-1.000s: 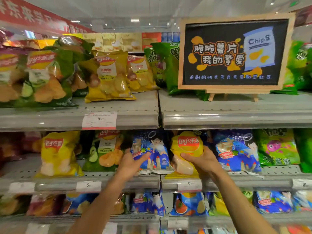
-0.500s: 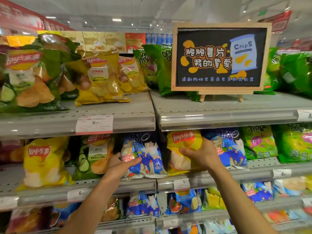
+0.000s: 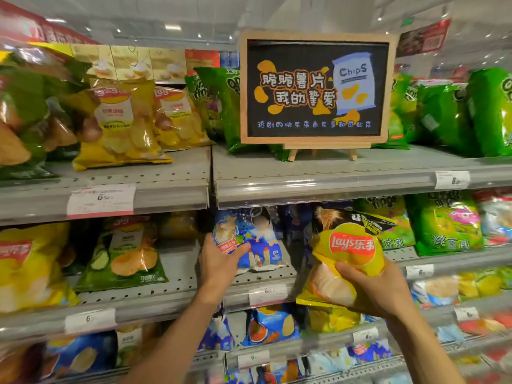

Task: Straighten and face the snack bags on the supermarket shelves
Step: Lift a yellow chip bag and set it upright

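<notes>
My right hand [image 3: 372, 286] grips a yellow Lay's chip bag [image 3: 346, 253] from below and holds it out in front of the middle shelf [image 3: 177, 295], clear of the row. My left hand [image 3: 219, 263] grips the lower left corner of a blue snack bag [image 3: 249, 239] that stands on the same shelf. Behind the yellow bag a dark bag [image 3: 357, 217] shows in the gap. Left on this shelf lean a green Lay's bag [image 3: 124, 253] and another yellow Lay's bag [image 3: 30, 267].
A wooden-framed chalkboard chip sign [image 3: 315, 90] stands on the top shelf [image 3: 332, 176] among green and yellow bags. Green snack bags [image 3: 443, 223] fill the middle shelf to the right. Lower shelves hold blue and mixed bags. Price tags line the shelf rails.
My right hand has pulled the yellow Lay's bag out of the row, toward me and to the right. My left hand has closed on the blue bag's corner. The view has shifted right.
</notes>
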`<state>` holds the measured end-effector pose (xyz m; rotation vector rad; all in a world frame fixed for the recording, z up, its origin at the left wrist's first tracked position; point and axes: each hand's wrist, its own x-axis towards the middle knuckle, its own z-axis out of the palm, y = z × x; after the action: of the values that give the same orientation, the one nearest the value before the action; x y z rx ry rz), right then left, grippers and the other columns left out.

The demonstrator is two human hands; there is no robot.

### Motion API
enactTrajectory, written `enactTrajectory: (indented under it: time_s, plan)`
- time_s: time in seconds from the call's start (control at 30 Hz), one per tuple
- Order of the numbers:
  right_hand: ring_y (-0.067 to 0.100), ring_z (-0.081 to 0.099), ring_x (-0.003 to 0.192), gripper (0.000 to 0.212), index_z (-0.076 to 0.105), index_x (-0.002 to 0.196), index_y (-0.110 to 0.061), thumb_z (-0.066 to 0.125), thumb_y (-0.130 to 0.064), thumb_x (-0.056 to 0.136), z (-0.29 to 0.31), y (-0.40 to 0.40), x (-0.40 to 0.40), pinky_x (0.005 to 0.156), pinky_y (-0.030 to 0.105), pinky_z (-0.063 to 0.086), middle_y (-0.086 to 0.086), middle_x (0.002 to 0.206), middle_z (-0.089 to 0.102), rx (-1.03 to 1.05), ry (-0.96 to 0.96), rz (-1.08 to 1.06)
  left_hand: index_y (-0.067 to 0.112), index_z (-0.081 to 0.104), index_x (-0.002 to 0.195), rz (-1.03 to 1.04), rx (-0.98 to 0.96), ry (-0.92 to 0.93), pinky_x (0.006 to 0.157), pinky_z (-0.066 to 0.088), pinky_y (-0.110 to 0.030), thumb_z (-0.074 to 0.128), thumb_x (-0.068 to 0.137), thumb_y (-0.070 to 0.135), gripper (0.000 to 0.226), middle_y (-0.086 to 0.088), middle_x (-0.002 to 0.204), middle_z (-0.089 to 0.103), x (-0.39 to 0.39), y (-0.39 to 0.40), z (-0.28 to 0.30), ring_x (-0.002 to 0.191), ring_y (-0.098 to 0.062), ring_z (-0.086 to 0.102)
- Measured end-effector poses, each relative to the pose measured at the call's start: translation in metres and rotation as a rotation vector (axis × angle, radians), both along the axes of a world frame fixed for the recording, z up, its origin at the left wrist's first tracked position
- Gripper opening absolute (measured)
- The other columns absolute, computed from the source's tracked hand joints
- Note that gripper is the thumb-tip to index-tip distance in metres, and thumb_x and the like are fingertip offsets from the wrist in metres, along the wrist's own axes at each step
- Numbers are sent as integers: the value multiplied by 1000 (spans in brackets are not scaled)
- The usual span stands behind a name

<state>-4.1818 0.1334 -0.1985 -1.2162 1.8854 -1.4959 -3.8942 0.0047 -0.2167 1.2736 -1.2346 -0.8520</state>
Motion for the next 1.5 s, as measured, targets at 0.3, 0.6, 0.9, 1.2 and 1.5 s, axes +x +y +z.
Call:
enactTrajectory:
  time_s: [0.3,0.6,0.9,1.2,1.5]
  plan:
    - [17,73,87,41,74,102,-17,93,-19,66,-16,21,-18,80,34,55,-2,89,78,-16,-48,70,28,49,101,-96,10,-56,67,56,-18,91,69,24,53,8,98,69,-51,9,-14,82,3,68]
    - [0,72,79,42,73,101,-23,94,-21,65,-28,13,18,70,21,54,-16,84,78,-23,-89,179,29,52,107,-179,110,-281,79,61,-38,85,67,54,58,5,103,69,-37,9,-10,91,-11,68]
    - [-3,71,79,45,73,102,-25,92,-33,61,-17,-4,103,73,27,53,-20,86,77,-65,-51,256,25,67,99,-52,-171,-643,81,54,-37,54,90,61,38,10,96,67,56,42,-15,92,-10,62]
    - [8,73,89,53,73,105,-26,92,-44,59,-10,-45,223,85,40,59,-12,92,77,-87,27,237,18,70,96,231,-355,-1111,77,53,-37,67,89,36,20,1,98,61,234,65,-36,91,-20,59]
    - [23,70,98,63,63,121,-14,92,-32,69,17,-95,266,87,47,58,5,107,74,-117,109,193,16,76,81,76,-442,-1374,68,56,-36,95,52,6,36,0,85,67,280,68,-35,79,-23,61]
